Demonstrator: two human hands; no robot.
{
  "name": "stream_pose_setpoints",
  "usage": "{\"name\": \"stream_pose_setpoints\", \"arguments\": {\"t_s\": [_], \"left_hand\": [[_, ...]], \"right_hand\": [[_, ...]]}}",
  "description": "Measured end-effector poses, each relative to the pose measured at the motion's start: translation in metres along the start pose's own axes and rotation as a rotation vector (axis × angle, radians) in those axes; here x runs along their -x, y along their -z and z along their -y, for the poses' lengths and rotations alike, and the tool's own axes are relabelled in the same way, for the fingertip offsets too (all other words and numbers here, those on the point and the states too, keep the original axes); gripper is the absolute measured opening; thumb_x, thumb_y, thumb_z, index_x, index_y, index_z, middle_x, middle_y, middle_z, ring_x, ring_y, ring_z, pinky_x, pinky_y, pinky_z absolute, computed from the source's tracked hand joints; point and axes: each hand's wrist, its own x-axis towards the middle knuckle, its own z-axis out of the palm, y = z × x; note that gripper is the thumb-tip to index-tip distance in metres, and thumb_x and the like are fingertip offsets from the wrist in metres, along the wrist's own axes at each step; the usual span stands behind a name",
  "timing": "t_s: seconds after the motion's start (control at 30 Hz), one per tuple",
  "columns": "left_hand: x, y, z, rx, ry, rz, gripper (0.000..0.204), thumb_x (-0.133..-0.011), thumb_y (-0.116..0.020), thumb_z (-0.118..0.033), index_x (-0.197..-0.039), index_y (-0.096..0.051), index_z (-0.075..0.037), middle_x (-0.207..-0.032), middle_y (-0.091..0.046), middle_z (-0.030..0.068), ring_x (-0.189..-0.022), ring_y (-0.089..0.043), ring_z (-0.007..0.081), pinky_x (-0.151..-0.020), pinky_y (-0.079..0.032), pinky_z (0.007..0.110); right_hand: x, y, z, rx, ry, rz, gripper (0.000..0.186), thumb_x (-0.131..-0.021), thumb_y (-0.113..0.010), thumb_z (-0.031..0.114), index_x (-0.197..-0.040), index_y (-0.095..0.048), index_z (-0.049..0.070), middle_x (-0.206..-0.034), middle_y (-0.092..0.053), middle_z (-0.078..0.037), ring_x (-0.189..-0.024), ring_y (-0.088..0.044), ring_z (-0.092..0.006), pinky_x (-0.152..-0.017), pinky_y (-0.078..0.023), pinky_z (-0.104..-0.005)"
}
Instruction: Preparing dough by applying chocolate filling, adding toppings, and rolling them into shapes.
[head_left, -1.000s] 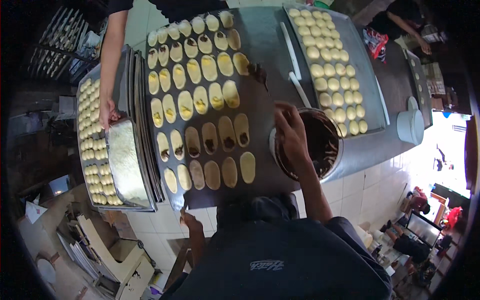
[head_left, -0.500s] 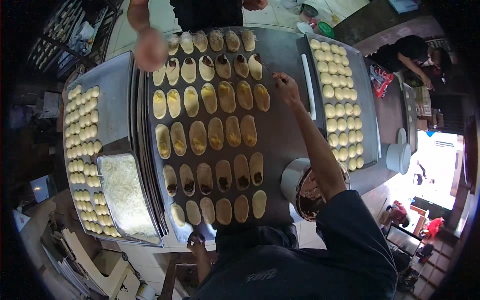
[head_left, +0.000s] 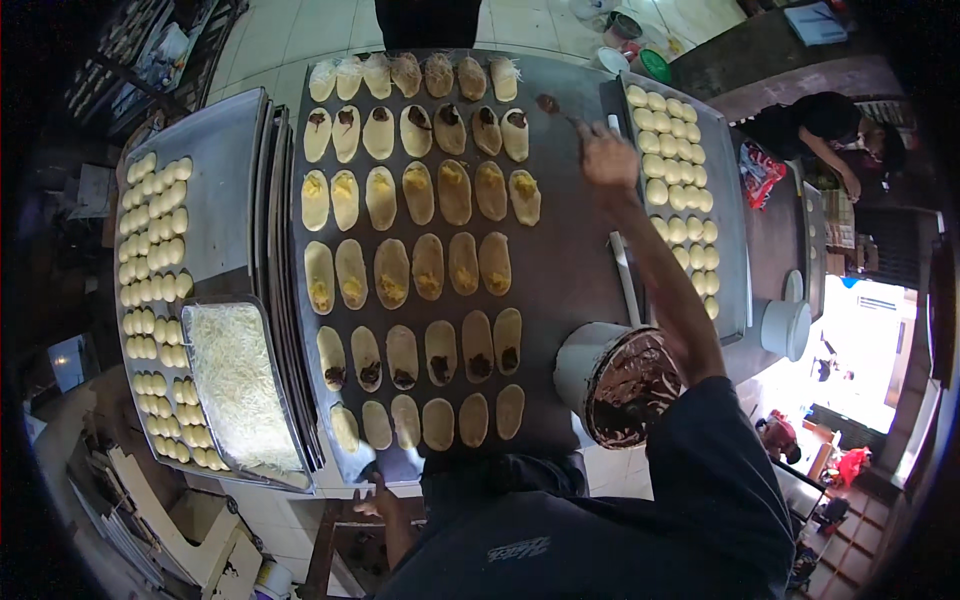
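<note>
My right hand (head_left: pixel 608 158) is closed around the handle of a spoon (head_left: pixel 548 103) whose tip carries brown chocolate filling. It hovers over the table, right of the upper rows of flat oval dough pieces (head_left: pixel 428 268). Some pieces bear dark filling (head_left: pixel 450 116), others yellow filling (head_left: pixel 452 174), and the nearest row is plain. At the far end, rolled pieces (head_left: pixel 438 74) are coated in pale shreds. By the table's near edge, my left hand (head_left: pixel 378 502) has its fingers apart, beside a small dark patch I cannot make out. A white bucket of chocolate filling (head_left: pixel 640 385) is under my right forearm.
Trays with dough balls stand at the left (head_left: pixel 225 130) and right (head_left: pixel 735 300). A smaller tray of white shreds (head_left: pixel 235 380) rests over the left one. A white rod (head_left: pixel 624 275) lies along the right side. Another person (head_left: pixel 815 125) bends at the far right.
My right hand and the spoon have moved up and right, off the end of the dark-filled row. My left hand has shifted slightly left and down. The person opposite has mostly left the view.
</note>
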Motion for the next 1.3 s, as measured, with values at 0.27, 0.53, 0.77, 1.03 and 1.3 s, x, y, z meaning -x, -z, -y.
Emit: {"name": "stream_pose_setpoints", "arguments": {"t_s": [0.27, 0.53, 0.77, 1.03, 1.3], "left_hand": [[0.139, -0.112, -0.134, -0.112, -0.816, 0.149, 0.031, -0.090, -0.061, -0.021, -0.109, -0.045, -0.002, -0.098, -0.048, 0.0107, -0.087, -0.049, 0.0218, -0.081, -0.041, 0.032], [0.228, -0.192, -0.131, -0.206, -0.592, 1.173, 0.027, -0.098, -0.051, -0.022, -0.119, -0.053, -0.004, -0.099, -0.058, 0.0066, -0.084, -0.055, 0.0134, -0.076, -0.046, 0.026], [0.285, -0.243, -0.097, -0.218, -0.337, 1.279, 0.045, -0.098, -0.044, -0.042, -0.126, -0.049, -0.006, -0.115, -0.052, 0.0067, -0.085, -0.054, 0.0151, -0.075, -0.046, 0.026], [0.331, -0.253, -0.061, -0.110, -0.338, 1.105, 0.048, -0.096, -0.038, -0.049, -0.125, -0.051, -0.013, -0.124, -0.048, 0.0068, -0.104, -0.047, 0.0189, -0.086, -0.041, 0.039], [0.332, -0.212, -0.064, 0.054, -0.176, 1.336, 0.044, -0.097, -0.051, -0.033, -0.132, -0.041, -0.007, -0.119, -0.051, 0.0096, -0.087, -0.061, 0.0192, -0.081, -0.050, 0.031]], "right_hand": [[0.118, 0.291, 0.000, -0.264, -0.649, 0.469, 0.021, -0.084, -0.062, 0.023, -0.098, -0.067, 0.008, -0.080, -0.066, -0.009, -0.064, -0.058, -0.0256, -0.060, -0.046, -0.0373], [0.298, 0.293, 0.001, -0.168, -0.575, 0.777, 0.022, -0.083, -0.060, 0.023, -0.089, -0.071, 0.005, -0.080, -0.063, -0.010, -0.062, -0.056, -0.0283, -0.061, -0.044, -0.0397], [0.344, 0.254, 0.000, -0.595, -0.611, 0.031, 0.021, -0.085, -0.064, 0.019, -0.098, -0.063, 0.002, -0.096, -0.055, -0.011, -0.081, -0.055, -0.0259, -0.072, -0.047, -0.0351], [0.468, 0.210, -0.081, -1.307, -1.416, 0.046, 0.034, -0.093, -0.051, 0.018, -0.124, -0.050, 0.004, -0.108, -0.055, -0.007, -0.101, -0.054, -0.0176, -0.082, -0.044, -0.0302], [0.377, 0.255, -0.029, -0.989, -0.826, -0.242, 0.016, -0.089, -0.066, 0.018, -0.096, -0.060, 0.006, -0.084, -0.061, -0.006, -0.076, -0.053, -0.0142, -0.072, -0.043, -0.0276]]}}
